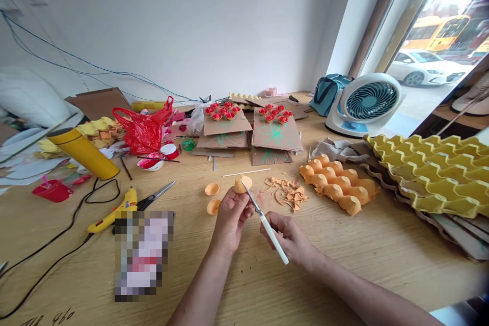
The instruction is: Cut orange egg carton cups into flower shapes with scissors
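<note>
Pinched in my left hand (234, 213) is an orange egg carton cup (240, 184), raised above the wooden table. My right hand (288, 239) grips white-handled scissors (272, 234), whose blades reach the cup's right side. Two cut orange cups, one upper (212, 189) and one lower (213, 207), lie just left of my left hand. Curled orange trimmings (292, 195) are heaped beyond my right hand. To their right sits an uncut piece of orange egg carton (340, 183).
Yellow egg trays (431, 173) are stacked at the right, below a fan (369, 102). Cardboard pieces (277, 135) with red flowers stand at the back. At left are a yellow glue gun (118, 210), black scissors (155, 196), a yellow bottle (86, 153) and a red bag (147, 130).
</note>
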`<state>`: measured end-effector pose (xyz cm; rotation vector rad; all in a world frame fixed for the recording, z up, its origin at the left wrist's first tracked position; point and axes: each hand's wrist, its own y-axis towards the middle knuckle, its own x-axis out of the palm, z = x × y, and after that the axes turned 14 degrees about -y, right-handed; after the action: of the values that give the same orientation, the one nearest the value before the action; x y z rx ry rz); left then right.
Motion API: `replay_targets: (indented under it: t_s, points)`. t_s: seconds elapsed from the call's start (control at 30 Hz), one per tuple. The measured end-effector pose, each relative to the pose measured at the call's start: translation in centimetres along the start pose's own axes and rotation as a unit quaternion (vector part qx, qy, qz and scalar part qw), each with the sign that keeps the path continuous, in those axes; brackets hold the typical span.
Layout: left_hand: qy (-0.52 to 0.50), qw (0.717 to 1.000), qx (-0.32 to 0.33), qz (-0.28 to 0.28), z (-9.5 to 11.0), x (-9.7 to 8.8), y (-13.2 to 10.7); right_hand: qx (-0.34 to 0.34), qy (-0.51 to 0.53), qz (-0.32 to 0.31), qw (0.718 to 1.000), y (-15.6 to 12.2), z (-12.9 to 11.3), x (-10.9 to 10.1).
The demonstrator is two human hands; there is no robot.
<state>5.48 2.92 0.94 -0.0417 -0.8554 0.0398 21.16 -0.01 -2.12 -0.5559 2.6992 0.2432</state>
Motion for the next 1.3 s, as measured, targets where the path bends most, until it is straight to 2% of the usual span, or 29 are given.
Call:
replay_targets:
  t_s: [0.1,0.27,0.5,0.63,0.87,1.13,1.3]
  points:
    - [0.025,0.999,0.019,0.020,-0.1,0.6,-0.3,-0.011,-0.025,-0.004,1.000,0.0,-0.1,-0.2]
    - [0.031,0.999,0.039,0.022,-0.1,1.1,-0.5,-0.017,-0.052,-0.013,0.998,-0.1,-0.2,-0.4]
    - [0.033,0.998,0.052,0.002,0.1,1.0,-0.7,-0.022,-0.052,-0.008,0.998,-0.3,0.2,-0.7]
    - [-0.015,0.998,0.066,-0.006,0.1,0.4,-0.4,-0.003,-0.010,-0.043,0.999,-0.2,0.7,-0.6]
    - [-0.045,0.995,0.086,0.008,0.3,-0.2,0.1,0.053,0.161,-0.118,0.978,-0.1,1.1,0.1]
    - [-0.099,0.987,0.120,0.049,0.9,-0.5,0.7,0.074,0.172,-0.143,0.972,-0.2,0.6,0.7]
    - [-0.146,0.983,0.094,0.066,1.9,-1.2,1.2,0.064,0.194,-0.109,0.973,0.1,0.9,0.7]
